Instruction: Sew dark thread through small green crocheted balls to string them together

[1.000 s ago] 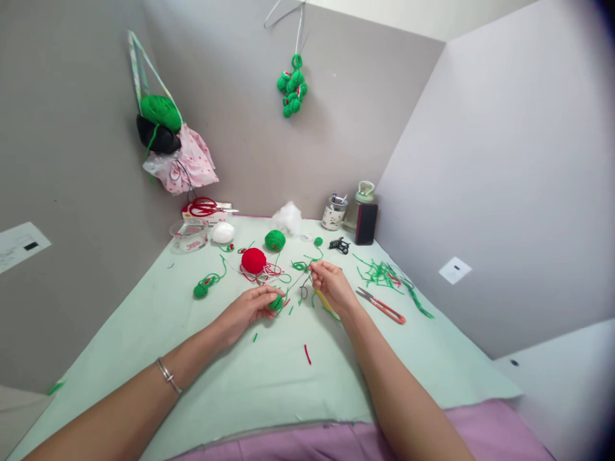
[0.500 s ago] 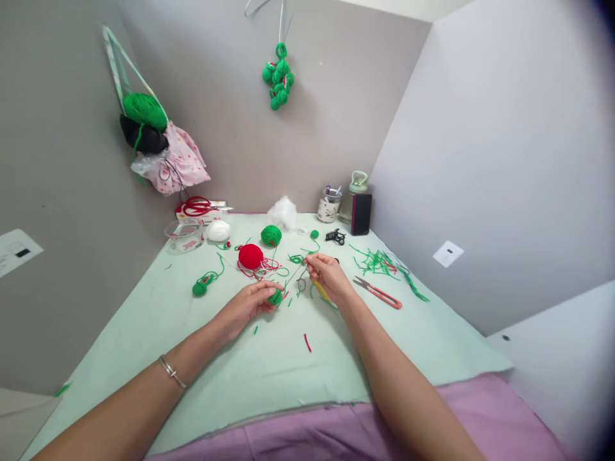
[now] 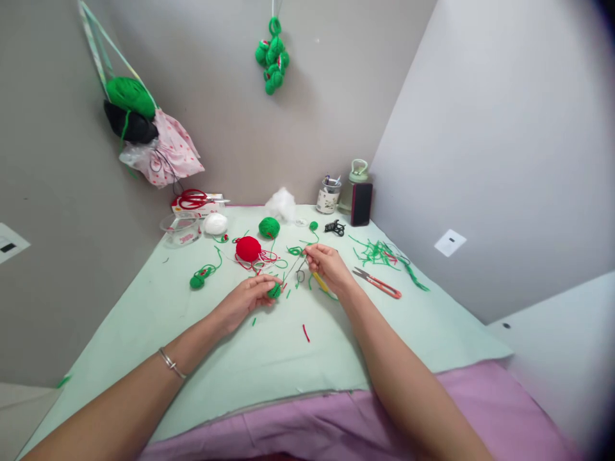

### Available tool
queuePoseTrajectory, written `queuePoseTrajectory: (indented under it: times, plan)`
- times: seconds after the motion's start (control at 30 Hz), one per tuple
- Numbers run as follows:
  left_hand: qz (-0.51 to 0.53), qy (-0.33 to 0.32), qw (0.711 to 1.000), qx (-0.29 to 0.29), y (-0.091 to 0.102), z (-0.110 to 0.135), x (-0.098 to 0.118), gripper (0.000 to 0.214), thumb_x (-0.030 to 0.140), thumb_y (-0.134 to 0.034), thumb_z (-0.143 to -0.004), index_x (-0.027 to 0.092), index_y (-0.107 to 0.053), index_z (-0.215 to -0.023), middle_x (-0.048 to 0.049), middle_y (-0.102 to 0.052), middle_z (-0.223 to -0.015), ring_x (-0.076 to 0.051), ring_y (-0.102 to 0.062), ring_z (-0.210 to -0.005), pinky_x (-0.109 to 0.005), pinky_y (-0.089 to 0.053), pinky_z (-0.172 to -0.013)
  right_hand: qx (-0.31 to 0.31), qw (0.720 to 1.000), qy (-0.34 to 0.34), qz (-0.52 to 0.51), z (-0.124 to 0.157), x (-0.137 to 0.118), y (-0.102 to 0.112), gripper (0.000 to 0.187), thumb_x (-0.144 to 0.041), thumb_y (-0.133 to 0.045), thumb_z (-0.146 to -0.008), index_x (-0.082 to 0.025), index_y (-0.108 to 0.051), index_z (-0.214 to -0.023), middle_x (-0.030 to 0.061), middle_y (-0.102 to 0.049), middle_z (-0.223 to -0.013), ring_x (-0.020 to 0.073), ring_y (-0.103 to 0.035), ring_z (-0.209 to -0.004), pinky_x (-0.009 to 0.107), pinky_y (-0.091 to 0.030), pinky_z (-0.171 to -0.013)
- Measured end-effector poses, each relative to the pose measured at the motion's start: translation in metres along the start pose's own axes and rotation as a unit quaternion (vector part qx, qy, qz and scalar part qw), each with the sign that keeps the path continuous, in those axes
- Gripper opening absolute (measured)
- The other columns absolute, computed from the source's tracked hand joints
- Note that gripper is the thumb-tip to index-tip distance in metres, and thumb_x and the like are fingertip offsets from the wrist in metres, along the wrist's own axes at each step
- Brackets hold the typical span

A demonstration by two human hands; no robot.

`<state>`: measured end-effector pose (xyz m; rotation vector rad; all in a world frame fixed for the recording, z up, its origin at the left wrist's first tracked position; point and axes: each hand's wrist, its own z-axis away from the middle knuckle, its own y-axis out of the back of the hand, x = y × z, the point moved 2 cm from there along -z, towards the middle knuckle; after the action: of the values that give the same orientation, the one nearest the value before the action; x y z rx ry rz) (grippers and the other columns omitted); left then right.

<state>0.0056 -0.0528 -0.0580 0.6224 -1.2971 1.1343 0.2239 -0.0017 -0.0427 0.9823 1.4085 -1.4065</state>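
Note:
My left hand (image 3: 247, 298) rests on the pale green tabletop (image 3: 269, 358) with its fingers closed on a small green crocheted piece (image 3: 274, 291). My right hand (image 3: 327, 266) hovers just right of it, pinched on a thin strand of yarn (image 3: 292, 271) that runs down to the piece. A yellow-handled crochet hook (image 3: 319, 283) lies under the right hand. A red yarn ball (image 3: 248, 248) with loose red strands and a green yarn ball (image 3: 269, 227) sit just beyond the hands.
Red-handled snips (image 3: 378, 283) and a pile of green yarn scraps (image 3: 379, 254) lie to the right. Red scissors (image 3: 195, 199), a clear dish (image 3: 181, 230), white stuffing (image 3: 281, 204), a cup (image 3: 328, 196) and a jar (image 3: 358, 174) stand at the back. Green crocheted pieces (image 3: 270, 57) hang on the wall.
The view has tilted upward a little, so everything sits lower-left in the picture. Both hands keep their grips and stay nearly where they were over the table.

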Motion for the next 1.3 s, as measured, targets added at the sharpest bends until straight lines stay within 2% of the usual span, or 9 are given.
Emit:
queuePoseTrajectory:
  times: [0.27, 0.57, 0.7, 0.83, 0.93, 1.0, 1.13, 1.2, 1.3]
  plan:
    - [0.026, -0.018, 1.000, -0.003, 0.001, 0.006, 0.009, 0.037, 0.040, -0.081, -0.077, 0.016, -0.073, -0.104, -0.0048, -0.066, -0.096, -0.013, -0.059, -0.078, -0.026, -0.049, -0.077, -0.008, 1.000, 0.000, 0.009, 0.004, -0.003, -0.006, 0.039, -0.046, -0.089, -0.058, -0.014, -0.069, -0.069, -0.0037, -0.054, -0.056, 0.0038, -0.041, -0.045, 0.021, -0.029, -0.044]
    - [0.032, -0.062, 0.997, -0.026, 0.001, 0.010, 0.014, 0.038, 0.034, -0.085, -0.073, 0.019, -0.072, -0.106, -0.0056, -0.066, -0.108, -0.017, -0.061, -0.094, -0.033, -0.048, -0.093, 0.002, 1.000, 0.028, -0.011, 0.012, -0.027, -0.004, 0.036, -0.043, -0.091, -0.058, -0.016, -0.068, -0.068, -0.0035, -0.053, -0.057, 0.0042, -0.038, -0.049, 0.020, -0.029, -0.047]
    - [0.011, -0.088, 0.996, -0.015, 0.003, 0.008, 0.013, 0.036, 0.034, -0.085, -0.074, 0.018, -0.071, -0.102, -0.0040, -0.066, -0.103, -0.015, -0.061, -0.088, -0.031, -0.048, -0.089, -0.002, 0.996, 0.090, -0.018, 0.024, -0.040, -0.011, 0.033, -0.041, -0.089, -0.061, -0.017, -0.067, -0.065, -0.0027, -0.053, -0.056, 0.0055, -0.039, -0.050, 0.021, -0.027, -0.047]
    - [-0.023, -0.117, 0.992, -0.039, 0.004, 0.009, 0.014, 0.029, 0.034, -0.081, -0.079, 0.018, -0.070, -0.100, -0.0028, -0.066, -0.093, -0.013, -0.059, -0.081, -0.029, -0.046, -0.082, 0.008, 0.984, 0.175, -0.031, 0.041, -0.057, -0.013, 0.029, -0.038, -0.087, -0.067, -0.018, -0.066, -0.066, -0.0022, -0.055, -0.059, 0.0064, -0.041, -0.052, 0.021, -0.029, -0.049]
    - [-0.019, -0.116, 0.992, -0.042, 0.002, 0.013, 0.014, 0.028, 0.034, -0.080, -0.080, 0.019, -0.071, -0.101, -0.0026, -0.066, -0.094, -0.013, -0.059, -0.082, -0.028, -0.045, -0.082, -0.018, 0.983, 0.185, 0.017, 0.049, -0.064, -0.006, 0.028, -0.040, -0.083, -0.073, -0.019, -0.067, -0.067, -0.0025, -0.053, -0.057, 0.0073, -0.041, -0.052, 0.023, -0.031, -0.050]
    - [-0.011, -0.106, 0.994, -0.026, 0.001, 0.015, 0.013, 0.030, 0.036, -0.081, -0.080, 0.021, -0.072, -0.105, -0.0022, -0.066, -0.096, -0.014, -0.060, -0.084, -0.029, -0.045, -0.084, -0.019, 0.980, 0.177, 0.083, 0.052, -0.066, 0.003, 0.026, -0.043, -0.077, -0.080, -0.018, -0.071, -0.074, -0.0018, -0.054, -0.059, 0.0081, -0.043, -0.054, 0.024, -0.033, -0.052]
    - [0.024, -0.106, 0.994, -0.003, 0.000, 0.017, 0.013, 0.031, 0.041, -0.076, -0.084, 0.025, -0.073, -0.110, -0.0028, -0.066, -0.107, -0.015, -0.061, -0.095, -0.030, -0.046, -0.093, 0.058, 0.969, 0.182, 0.155, 0.052, -0.066, 0.021, 0.026, -0.040, -0.064, -0.090, -0.017, -0.074, -0.097, 0.0003, -0.058, -0.074, 0.0085, -0.047, -0.059, 0.024, -0.036, -0.055]
    - [0.039, -0.111, 0.993, -0.004, -0.001, 0.017, 0.014, 0.030, 0.041, -0.075, -0.085, 0.025, -0.073, -0.111, -0.0039, -0.066, -0.112, -0.017, -0.061, -0.099, -0.032, -0.046, -0.097, 0.069, 0.967, 0.189, 0.160, 0.052, -0.064, 0.022, 0.027, -0.034, -0.064, -0.089, -0.017, -0.071, -0.109, -0.0006, -0.058, -0.074, 0.0089, -0.047, -0.060, 0.024, -0.037, -0.056]
    - [0.044, -0.105, 0.993, -0.011, -0.002, 0.016, 0.013, 0.036, 0.038, -0.076, -0.085, 0.024, -0.070, -0.118, -0.0054, -0.066, -0.115, -0.018, -0.061, -0.104, -0.034, -0.046, -0.099, 0.046, 0.964, 0.208, 0.158, 0.054, -0.058, 0.009, 0.038, -0.029, -0.064, -0.087, -0.019, -0.061, -0.124, -0.0032, -0.060, -0.069, 0.0099, -0.046, -0.057, 0.025, -0.038, -0.056]
